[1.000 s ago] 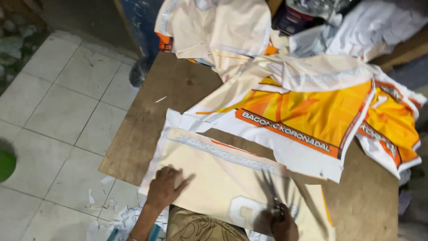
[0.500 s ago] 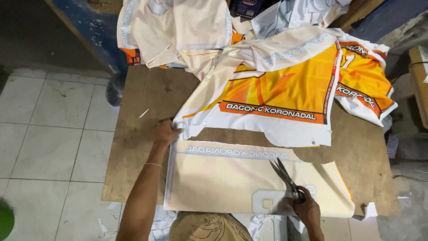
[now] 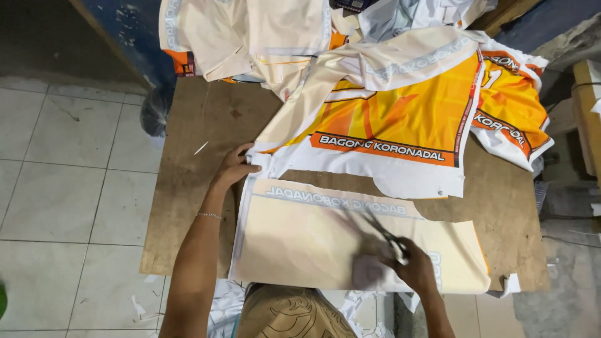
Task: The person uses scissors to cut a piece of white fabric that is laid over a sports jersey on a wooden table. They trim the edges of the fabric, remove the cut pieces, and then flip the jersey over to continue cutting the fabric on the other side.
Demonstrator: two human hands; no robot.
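Two hands on cream fabric panel [image 3: 313, 241] | long axis ran left–right across counter [image 3: 188, 206] | right hand [image 3: 410, 266] clenched round scissors [image 3: 382, 231], blades pointing up-left | left hand [image 3: 235, 168] flat, fingers released – pinning far-left corner.

L hand [image 3: 235, 168] flat on the top-left corner of a cream fabric panel [image 3: 313, 241] w/ a grey lettered band, spread on a brown wooden table [image 3: 188, 206]. R hand [image 3: 413, 266] grips scissors [image 3: 382, 231], blades blurred, over the panel's lower right. Just beyond the panel: orange-yellow printed jersey fabric [image 3: 400, 112], partly under folded cream pieces [image 3: 250, 37]. White scraps [image 3: 141, 307] on grey tiled floor [image 3: 56, 188] at left.
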